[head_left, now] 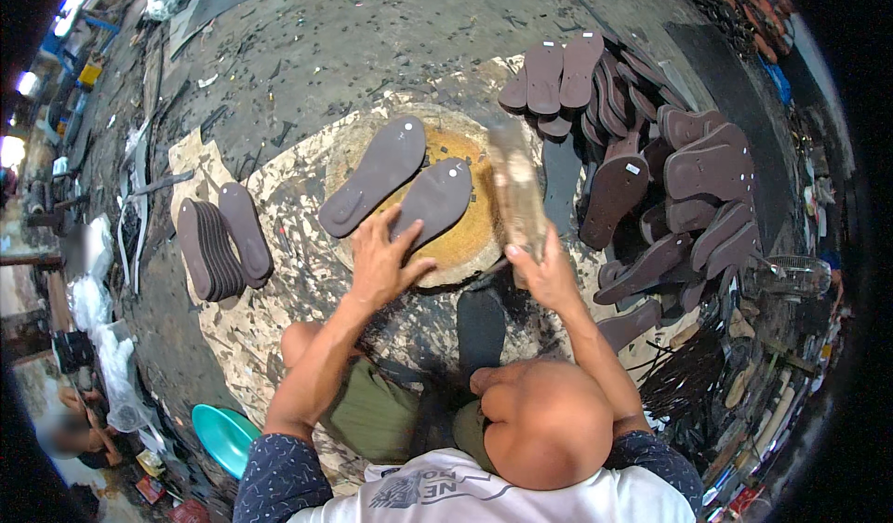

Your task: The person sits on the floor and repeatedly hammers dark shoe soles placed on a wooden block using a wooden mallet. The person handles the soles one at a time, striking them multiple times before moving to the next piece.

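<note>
In the head view, two brown, smooth, matte shoe soles lay on a round slab with a worn yellowish face and a rough grey edge. The left sole was long and softly waisted, with an oval pressed into its heel; the right sole had a broad, rounded front end. Both long axes ran slantwise from near left to far right, the white-dotted ends pointing far right. The left hand, fingers spread apart, rested on the near end of the right sole. The right hand was clamped around a scuffed wooden block, blurred at its far end, its long axis pointing away and slightly left. To the left stood a row of ridged-looking, stacked soles; to the right, a loose brown heap of footwear.
</note>
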{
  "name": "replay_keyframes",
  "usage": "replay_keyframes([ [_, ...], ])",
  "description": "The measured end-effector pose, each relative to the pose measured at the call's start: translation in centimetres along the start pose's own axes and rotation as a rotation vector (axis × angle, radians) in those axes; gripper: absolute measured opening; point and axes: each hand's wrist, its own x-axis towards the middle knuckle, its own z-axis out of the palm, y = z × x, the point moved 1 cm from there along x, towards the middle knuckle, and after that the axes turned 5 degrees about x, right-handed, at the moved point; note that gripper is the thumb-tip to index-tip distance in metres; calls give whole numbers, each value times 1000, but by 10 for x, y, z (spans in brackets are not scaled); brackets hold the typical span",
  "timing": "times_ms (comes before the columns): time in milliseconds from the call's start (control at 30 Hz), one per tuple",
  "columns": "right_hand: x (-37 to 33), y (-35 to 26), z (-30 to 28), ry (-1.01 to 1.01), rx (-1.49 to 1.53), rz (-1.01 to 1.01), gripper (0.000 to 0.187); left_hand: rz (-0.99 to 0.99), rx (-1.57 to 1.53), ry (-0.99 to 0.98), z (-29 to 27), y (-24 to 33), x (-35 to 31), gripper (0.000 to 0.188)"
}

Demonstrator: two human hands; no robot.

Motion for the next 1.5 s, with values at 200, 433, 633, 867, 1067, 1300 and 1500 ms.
replay_keyframes([
  [200, 33, -18, 39, -198, -179, 42, 72, -292, -553, -189, 25, 50, 13, 28],
  [433, 34, 17, 82, -290, 660, 182, 49, -938, -1324, 225, 22, 41, 13, 23],
  [633, 30, 3, 103, -166, 309, 35, 54, -1017, -1100, 425, 27, 33, -10, 25],
  [867, 25, 36, 72, -206, 264, 125, 42, -1046, -885, 359, 14, -25, -52, 27],
  [1067, 18, 40, 51, -324, 274, 271, 47, -858, -889, 302, 10, -11, -1, 26],
  [1300, 18, 22, 48, -363, 337, 338, 48, -865, -951, 223, 28, -29, -2, 31],
  [1500, 21, 48, 47, -357, 218, 259, 48, -802, -835, 165, 25, -28, -1, 28],
])
